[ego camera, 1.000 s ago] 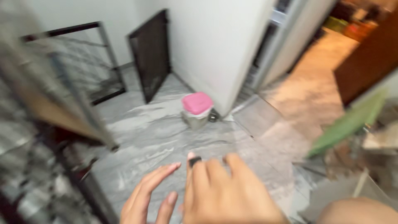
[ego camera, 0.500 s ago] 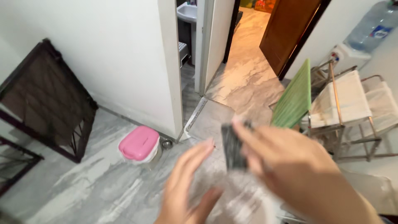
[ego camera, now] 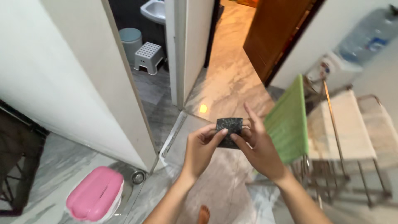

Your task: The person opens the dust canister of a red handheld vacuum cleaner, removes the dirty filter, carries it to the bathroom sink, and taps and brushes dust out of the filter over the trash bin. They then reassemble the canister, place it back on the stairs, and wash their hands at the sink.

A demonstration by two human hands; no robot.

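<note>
A small dark cloth (ego camera: 229, 129), charcoal with a fine pale speckle, is showing as a folded, roughly square piece with a rounded upper edge; it is being held up in the air in front of the person, above the grey marbled floor (ego camera: 215, 182) and just beside the doorway.

The left hand (ego camera: 202, 150) is curling half closed around the cloth's left side; its thumb is pressing onto the front face while the fingers are wrapping behind, so it is gripping the cloth. The right hand (ego camera: 258, 145) is pinching the cloth's right edge, the thumb lying across the lower front; the forefinger is sticking up straight and free above the cloth, the other fingers are tucking behind it, where their exact hold is hidden.

Around the hands: a green slatted panel (ego camera: 288, 120) is leaning just to the right of the right hand, against a metal rack (ego camera: 344, 137) carrying a pale cloth; a water dispenser (ego camera: 356, 45) with its large bottle is standing farther back on the right; a pink-lidded bin (ego camera: 96, 199) is sitting on the floor down to the left, well apart from the hands; a white perforated stool (ego camera: 148, 57) is standing in the dark room beyond the open doorway; a brown wooden door (ego camera: 275, 33) is standing at the far end of the passage; a bare foot (ego camera: 203, 215) is showing at the bottom edge.
</note>
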